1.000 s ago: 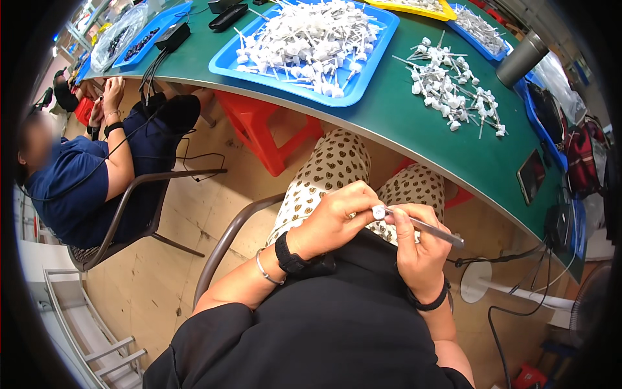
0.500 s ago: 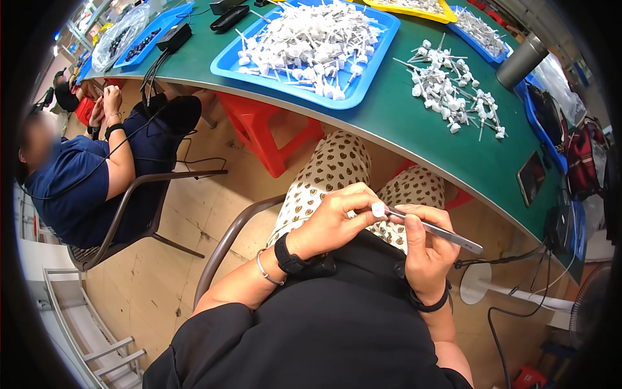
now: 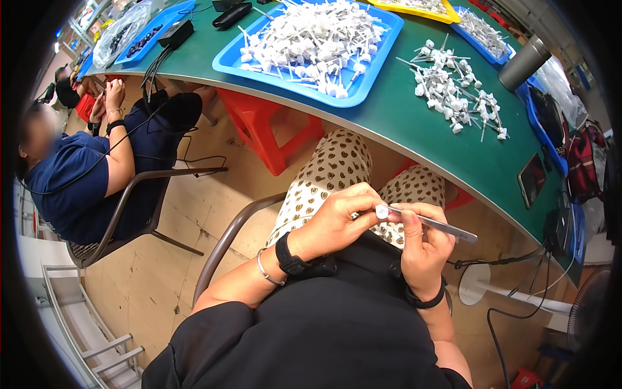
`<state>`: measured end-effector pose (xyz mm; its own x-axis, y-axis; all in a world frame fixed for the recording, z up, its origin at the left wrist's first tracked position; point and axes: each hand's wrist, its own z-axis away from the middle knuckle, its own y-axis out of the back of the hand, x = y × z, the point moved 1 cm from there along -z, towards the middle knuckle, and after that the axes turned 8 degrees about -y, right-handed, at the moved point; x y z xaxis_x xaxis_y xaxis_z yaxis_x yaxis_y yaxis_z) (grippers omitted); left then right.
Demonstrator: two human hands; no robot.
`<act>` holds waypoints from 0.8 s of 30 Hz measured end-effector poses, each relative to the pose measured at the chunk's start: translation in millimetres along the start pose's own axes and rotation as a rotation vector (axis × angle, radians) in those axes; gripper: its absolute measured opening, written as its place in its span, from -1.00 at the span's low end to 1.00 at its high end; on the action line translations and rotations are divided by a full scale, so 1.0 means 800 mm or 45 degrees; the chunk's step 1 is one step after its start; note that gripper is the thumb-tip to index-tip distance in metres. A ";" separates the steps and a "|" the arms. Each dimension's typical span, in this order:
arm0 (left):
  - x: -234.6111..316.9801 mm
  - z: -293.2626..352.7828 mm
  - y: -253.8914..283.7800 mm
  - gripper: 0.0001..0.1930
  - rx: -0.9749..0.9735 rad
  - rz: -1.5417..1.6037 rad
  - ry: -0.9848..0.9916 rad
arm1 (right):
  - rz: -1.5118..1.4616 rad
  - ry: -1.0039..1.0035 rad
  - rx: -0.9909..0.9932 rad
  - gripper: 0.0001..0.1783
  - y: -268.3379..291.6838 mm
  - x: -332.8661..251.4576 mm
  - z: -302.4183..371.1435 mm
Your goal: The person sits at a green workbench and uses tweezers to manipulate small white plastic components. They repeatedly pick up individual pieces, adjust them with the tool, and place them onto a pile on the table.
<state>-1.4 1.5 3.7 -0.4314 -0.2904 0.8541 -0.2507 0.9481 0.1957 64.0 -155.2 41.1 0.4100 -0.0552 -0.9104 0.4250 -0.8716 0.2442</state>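
Above my lap, my left hand (image 3: 345, 217) pinches a small white plastic part (image 3: 382, 211) between thumb and fingers. My right hand (image 3: 424, 243) is closed around metal tweezers (image 3: 447, 227), whose tip end meets the white part. Fine detail at that contact is too small to make out. On the table ahead, a blue tray (image 3: 223, 61) carries a heap of similar white parts with thin stems (image 3: 317, 42). A looser pile of white stemmed parts (image 3: 453, 87) lies directly on the green table (image 3: 389, 117), to the right of the tray.
A grey metal flask (image 3: 523, 63) and a phone (image 3: 532, 180) are on the table's right side. Beyond sit a yellow tray (image 3: 421, 11) and another blue tray (image 3: 476, 32). At left, a co-worker (image 3: 78, 162) sits in a chair. A red stool (image 3: 259, 133) stands under the table edge.
The tweezers have shifted slightly left and flattened in angle with my right hand. The white part has turned a little in my left fingers.
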 end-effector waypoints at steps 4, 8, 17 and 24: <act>-0.004 0.001 -0.001 -0.91 -0.002 0.013 0.009 | -0.064 -0.006 -0.004 -0.89 0.000 0.004 0.002; -0.004 0.001 0.000 -0.91 -0.003 0.026 0.010 | -0.007 0.004 -0.040 -0.89 0.000 0.004 0.000; -0.002 0.001 0.001 -0.90 0.004 0.022 0.037 | -0.104 -0.042 -0.032 -0.90 0.000 0.004 0.001; -0.002 0.001 0.001 -0.89 -0.006 0.008 0.031 | -0.106 -0.036 -0.027 -0.90 -0.001 0.005 0.001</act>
<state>-1.6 2.9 2.0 -0.4116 -0.2809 0.8670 -0.2441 0.9505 0.1921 64.8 -155.0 37.1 0.3495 0.0031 -0.9369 0.4738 -0.8633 0.1739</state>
